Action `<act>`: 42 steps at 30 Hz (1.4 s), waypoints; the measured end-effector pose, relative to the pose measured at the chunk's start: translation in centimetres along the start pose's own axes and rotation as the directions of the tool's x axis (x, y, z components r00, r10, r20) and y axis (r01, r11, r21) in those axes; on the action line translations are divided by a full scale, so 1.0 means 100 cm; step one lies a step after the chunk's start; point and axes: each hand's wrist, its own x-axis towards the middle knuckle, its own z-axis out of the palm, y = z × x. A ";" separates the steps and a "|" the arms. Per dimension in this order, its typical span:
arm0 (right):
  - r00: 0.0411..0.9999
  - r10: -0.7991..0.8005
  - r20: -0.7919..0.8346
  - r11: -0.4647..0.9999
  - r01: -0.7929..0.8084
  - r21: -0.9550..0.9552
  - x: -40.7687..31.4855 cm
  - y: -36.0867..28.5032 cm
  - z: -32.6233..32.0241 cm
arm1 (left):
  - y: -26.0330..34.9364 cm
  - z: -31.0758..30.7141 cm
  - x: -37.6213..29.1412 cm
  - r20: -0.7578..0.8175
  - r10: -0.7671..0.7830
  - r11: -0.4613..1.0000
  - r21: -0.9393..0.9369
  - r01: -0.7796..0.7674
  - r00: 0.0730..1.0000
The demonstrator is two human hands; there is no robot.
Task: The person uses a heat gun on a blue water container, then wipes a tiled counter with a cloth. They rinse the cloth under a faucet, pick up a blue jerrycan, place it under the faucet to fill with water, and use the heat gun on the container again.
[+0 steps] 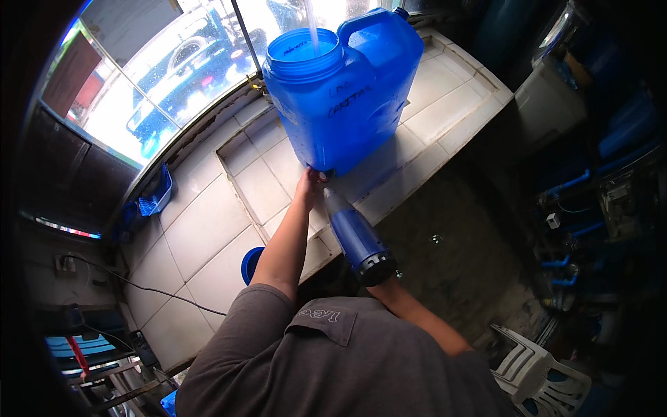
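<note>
A large blue plastic water container [354,114] with a moulded handle and handwritten marks stands upright on the tiled counter [203,208]. From above, a stream of water [311,23] falls into its uncapped round mouth. My left hand [308,185] has its fingers around a small black fitting [326,174] at the container's lower front corner. A blue heat gun [357,237] points its grey nozzle towards that fitting, a short way off. Behind the tool's rear end, my right hand [384,287] holds it; the handle and most fingers are hidden.
A blue round vessel [251,265] sits beside my left forearm. The black cord [172,297] crosses the counter at left. Near the window [182,68] lies a blue plastic scoop-like tray [158,195]. A white plastic chair [521,365] stands lower right, beyond the counter's edge.
</note>
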 end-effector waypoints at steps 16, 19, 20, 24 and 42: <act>0.960 -0.213 -0.182 0.936 0.147 -0.321 -0.008 0.006 -0.016 | 0.017 0.011 -0.014 -0.005 -0.123 0.975 -0.186 0.120 0.992; 0.959 0.201 -0.200 0.980 -0.195 0.048 -0.005 0.000 -0.018 | 0.018 0.013 -0.017 -0.002 -0.183 0.939 -0.298 0.175 0.983; 0.956 0.236 -0.173 0.966 -0.211 0.150 -0.003 0.000 -0.019 | 0.018 0.013 -0.017 0.019 -0.183 0.926 -0.334 0.179 0.983; 0.957 0.215 -0.195 0.971 -0.189 0.144 -0.005 0.007 -0.014 | 0.014 0.009 -0.027 0.060 -0.118 0.896 -0.424 0.133 0.991; 0.999 -0.032 -0.017 0.999 0.032 -0.015 -0.005 -0.060 0.111 | 0.110 -0.166 -0.203 -0.071 0.393 0.858 -0.329 -0.394 0.917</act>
